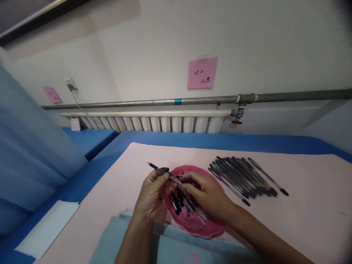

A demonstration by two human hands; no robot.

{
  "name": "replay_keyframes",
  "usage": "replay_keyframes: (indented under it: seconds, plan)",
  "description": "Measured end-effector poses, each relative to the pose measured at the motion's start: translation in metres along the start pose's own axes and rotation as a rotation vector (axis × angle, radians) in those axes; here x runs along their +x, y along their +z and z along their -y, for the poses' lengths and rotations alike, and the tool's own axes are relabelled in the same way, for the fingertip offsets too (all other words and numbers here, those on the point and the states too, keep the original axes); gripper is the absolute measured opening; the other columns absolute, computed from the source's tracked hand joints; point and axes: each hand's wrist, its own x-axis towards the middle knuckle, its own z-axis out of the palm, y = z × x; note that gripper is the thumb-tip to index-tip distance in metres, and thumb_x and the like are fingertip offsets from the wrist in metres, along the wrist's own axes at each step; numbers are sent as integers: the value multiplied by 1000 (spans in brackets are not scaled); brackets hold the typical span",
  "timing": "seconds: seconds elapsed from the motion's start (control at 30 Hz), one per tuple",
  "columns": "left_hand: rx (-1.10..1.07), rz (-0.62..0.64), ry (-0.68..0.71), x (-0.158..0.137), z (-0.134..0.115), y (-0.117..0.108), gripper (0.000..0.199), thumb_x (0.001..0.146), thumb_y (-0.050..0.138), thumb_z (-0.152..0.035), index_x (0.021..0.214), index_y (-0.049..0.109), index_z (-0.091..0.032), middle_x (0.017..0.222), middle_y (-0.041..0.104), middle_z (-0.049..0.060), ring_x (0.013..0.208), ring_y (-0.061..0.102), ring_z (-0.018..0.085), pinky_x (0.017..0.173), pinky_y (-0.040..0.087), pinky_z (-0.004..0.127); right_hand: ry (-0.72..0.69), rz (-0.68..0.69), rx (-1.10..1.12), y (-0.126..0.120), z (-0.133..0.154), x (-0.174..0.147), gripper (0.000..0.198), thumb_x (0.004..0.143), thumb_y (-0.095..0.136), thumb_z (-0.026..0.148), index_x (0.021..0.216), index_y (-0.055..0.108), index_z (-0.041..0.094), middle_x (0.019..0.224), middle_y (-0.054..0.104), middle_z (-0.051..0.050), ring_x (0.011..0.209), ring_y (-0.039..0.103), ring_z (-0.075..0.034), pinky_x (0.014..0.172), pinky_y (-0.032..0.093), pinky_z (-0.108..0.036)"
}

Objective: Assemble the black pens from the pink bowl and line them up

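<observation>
The pen (155,167) slanted over the edge of the pink dish (214,233), its point aimed away; the left hand (152,192) pinched it behind the dark front, and the right hand (206,190) closed thumb and fingers around its rear. It looked light, stiff and slick, likely delicate at the point, so the barrel seemed the best hold.

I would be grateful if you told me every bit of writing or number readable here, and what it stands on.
"252": handwritten on the larger pink note taped to the wall; the handwritten characters below I cannot read surely.
Smaller pink note at left: writing too blurred.
White tag by the radiator: too small.
Held pen and row of pens: nothing legible.
</observation>
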Motion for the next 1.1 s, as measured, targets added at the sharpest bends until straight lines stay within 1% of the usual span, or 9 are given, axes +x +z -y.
replay_keyframes:
  seconds: [0.13,0.3,0.6,0.7,0.77,0.87,0.93,1.03,1.1]
  plan:
    - [22,-3,40,-1,0,0,28,56,81,-20,77,63,-12,71,66,2,64,64,12,60,54,23,-18,-18,-21,1,2,-1,10,84,51,21,88,60,20,82,66,0,74,61,-14,68,49,-27]
    - [37,-2,50,-1,1,0,30,56,81,-21,77,62,-12,71,65,2,63,63,12,60,53,22,-59,-7,-73,1,4,-1,12,84,51,18,89,62,20,85,67,-2,78,62,-15,71,49,-28]
    - [117,2,101,-3,6,4,27,60,79,-26,78,63,-14,72,64,0,64,61,10,61,53,21,-104,-87,-254,4,5,-5,10,83,51,17,86,60,20,81,64,-1,74,59,-15,67,45,-27]
    - [135,21,82,-3,8,5,26,60,79,-27,76,63,-13,71,65,0,63,61,10,60,52,21,-143,-115,-298,6,4,-6,9,84,51,19,84,60,20,78,63,-1,71,58,-15,65,44,-27]
    - [126,18,68,-3,8,5,27,60,79,-27,75,62,-13,69,65,1,61,61,10,59,52,21,-159,-134,-283,7,2,-7,10,85,49,19,85,59,21,78,64,-1,70,58,-15,64,44,-27]
    - [96,2,50,-1,9,4,29,58,80,-27,75,61,-13,68,66,1,60,62,11,59,52,22,-153,-145,-222,8,0,-7,11,88,45,22,88,57,21,76,64,0,68,58,-14,63,45,-26]
    - [77,-12,41,-1,9,5,29,57,81,-26,74,61,-13,67,66,1,59,62,11,59,52,22,-130,-138,-210,9,1,-6,9,87,49,24,93,56,21,78,64,0,68,58,-14,61,45,-25]
    - [62,-32,30,-1,9,6,31,55,82,-26,72,61,-13,66,66,1,57,62,10,58,52,21,-132,-141,-306,8,2,-6,10,81,56,20,92,56,21,82,63,-1,73,58,-15,64,45,-27]
    - [57,-46,23,-1,10,6,32,53,82,-26,72,60,-13,65,66,1,56,61,10,57,52,20,-161,-140,-383,7,3,-6,6,83,53,18,86,57,20,81,63,-2,74,58,-16,66,45,-28]
